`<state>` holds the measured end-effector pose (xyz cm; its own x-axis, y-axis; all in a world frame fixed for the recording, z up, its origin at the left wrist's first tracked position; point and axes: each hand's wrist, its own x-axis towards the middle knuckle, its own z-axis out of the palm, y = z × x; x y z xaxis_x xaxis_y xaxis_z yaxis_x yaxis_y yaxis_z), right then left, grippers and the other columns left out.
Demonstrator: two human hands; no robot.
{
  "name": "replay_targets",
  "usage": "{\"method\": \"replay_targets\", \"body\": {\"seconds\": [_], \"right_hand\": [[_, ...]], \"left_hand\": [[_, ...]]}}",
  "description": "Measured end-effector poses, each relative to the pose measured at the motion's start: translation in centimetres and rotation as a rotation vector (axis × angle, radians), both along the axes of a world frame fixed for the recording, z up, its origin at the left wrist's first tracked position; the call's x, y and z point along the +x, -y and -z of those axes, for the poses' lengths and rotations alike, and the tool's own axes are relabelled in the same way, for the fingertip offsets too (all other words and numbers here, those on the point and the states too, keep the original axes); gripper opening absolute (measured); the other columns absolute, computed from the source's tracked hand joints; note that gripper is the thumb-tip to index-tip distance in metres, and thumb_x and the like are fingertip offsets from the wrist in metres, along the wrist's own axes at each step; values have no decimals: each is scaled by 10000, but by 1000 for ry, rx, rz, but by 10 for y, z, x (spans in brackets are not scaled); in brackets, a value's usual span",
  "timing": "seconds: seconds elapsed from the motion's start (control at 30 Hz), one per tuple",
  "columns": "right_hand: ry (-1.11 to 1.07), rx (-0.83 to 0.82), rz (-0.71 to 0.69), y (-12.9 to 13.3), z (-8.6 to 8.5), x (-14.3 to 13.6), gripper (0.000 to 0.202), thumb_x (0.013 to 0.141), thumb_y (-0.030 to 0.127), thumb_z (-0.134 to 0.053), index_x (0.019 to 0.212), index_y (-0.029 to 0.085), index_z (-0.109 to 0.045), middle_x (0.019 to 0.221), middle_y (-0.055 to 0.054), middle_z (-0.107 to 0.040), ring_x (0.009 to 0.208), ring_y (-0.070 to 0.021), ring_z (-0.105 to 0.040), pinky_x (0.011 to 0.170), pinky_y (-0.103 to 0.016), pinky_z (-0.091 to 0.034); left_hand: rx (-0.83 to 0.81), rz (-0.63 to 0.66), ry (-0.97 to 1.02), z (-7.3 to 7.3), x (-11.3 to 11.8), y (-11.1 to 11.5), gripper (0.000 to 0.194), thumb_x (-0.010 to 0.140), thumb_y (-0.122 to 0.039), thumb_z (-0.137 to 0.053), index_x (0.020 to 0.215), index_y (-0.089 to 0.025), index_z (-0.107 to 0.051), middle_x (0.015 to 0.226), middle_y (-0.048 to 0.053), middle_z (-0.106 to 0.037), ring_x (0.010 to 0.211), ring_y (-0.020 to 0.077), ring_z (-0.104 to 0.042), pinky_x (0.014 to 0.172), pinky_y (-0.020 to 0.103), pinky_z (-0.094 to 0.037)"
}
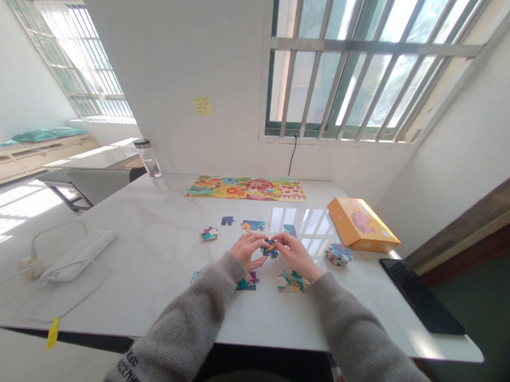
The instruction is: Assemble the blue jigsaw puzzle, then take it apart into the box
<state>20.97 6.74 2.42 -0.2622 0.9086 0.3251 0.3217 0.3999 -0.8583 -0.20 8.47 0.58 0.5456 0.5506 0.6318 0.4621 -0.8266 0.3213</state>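
Both my left hand (251,251) and my right hand (293,253) pinch a dark blue jigsaw puzzle piece (270,250) with a yellow figure, held between them over the white table. Beyond my hands lie a small dark blue piece (227,221), a joined pair of pieces (253,225) and another blue piece (290,230). Nearer me, partly covered by my left forearm, are teal and purple pieces (247,282). By my right wrist lies a green and yellow section (292,281). A small stack of pieces (210,233) sits on the left.
A pile of puzzle pieces (339,254) lies right of my hands, before an orange box (362,224). A black tablet-like slab (421,297) lies along the right edge. A farm picture strip (246,189) lies at the back, a bottle (149,159) back left, a white power strip (81,255) left.
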Motion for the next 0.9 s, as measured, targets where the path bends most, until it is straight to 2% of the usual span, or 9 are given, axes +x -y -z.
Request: {"method": "replay_targets", "body": {"seconds": [0.1,0.2,0.37,0.43,0.5,0.6,0.67,0.9], "right_hand": [[118,143,3,3,-3,1,220,919,317,-577,1091,203,-653,971,-58,-671,930,-192,-633,875,-372,-511],[198,244,-80,5,-6,3,325,893,284,-630,1213,229,-620,1164,-87,-628,1082,-211,-595,953,-384,-489],[240,259,-126,1,-3,8,342,893,282,-657,1230,246,-613,1171,-81,-636,1067,-216,-602,988,-408,-471],[275,278,-93,-5,0,12,339,897,278,-656,1233,251,-615,1164,-78,-646,1074,-226,-594,991,-422,-461],[325,300,-21,-13,3,17,343,900,267,-650,1241,258,-617,1171,-77,-651,1094,-240,-577,992,-437,-448],[447,311,108,-29,5,25,320,903,240,-637,1221,270,-641,1175,-69,-663,1105,-257,-557,1000,-457,-412],[536,302,167,-40,5,28,305,909,229,-626,1208,281,-658,1183,-63,-667,1111,-265,-545,1000,-459,-386],[728,288,171,-71,11,10,317,944,267,-593,1245,331,-669,1182,-59,-660,1105,-251,-522,987,-411,-322]], "left_hand": [[-54,-33,60,1,1,-1,254,738,-199,-695,988,-222,-660,1135,87,-645,1088,254,-602,987,436,-491],[-118,-41,146,4,1,-3,222,737,-187,-682,955,-212,-652,1111,94,-624,1076,249,-598,1000,432,-491],[-145,12,181,11,0,-10,233,764,-216,-664,994,-198,-634,1070,91,-619,1038,236,-604,975,414,-509],[-116,-30,133,12,-5,-14,312,809,-272,-651,1107,-185,-621,1149,114,-611,1112,255,-580,1022,441,-480],[-105,-153,41,12,-12,-20,396,856,-320,-615,1223,-175,-585,1268,140,-577,1209,283,-532,1078,483,-431],[-183,-371,-161,12,-25,-27,466,891,-329,-570,1328,-172,-532,1408,147,-512,1296,308,-479,1123,507,-384],[-261,-462,-295,13,-31,-30,510,900,-331,-561,1381,-175,-496,1472,137,-472,1336,307,-452,1146,489,-364],[-347,-499,-501,17,-29,-27,525,950,-406,-476,1432,-197,-471,1566,91,-390,1420,261,-375,1202,421,-286]]}}
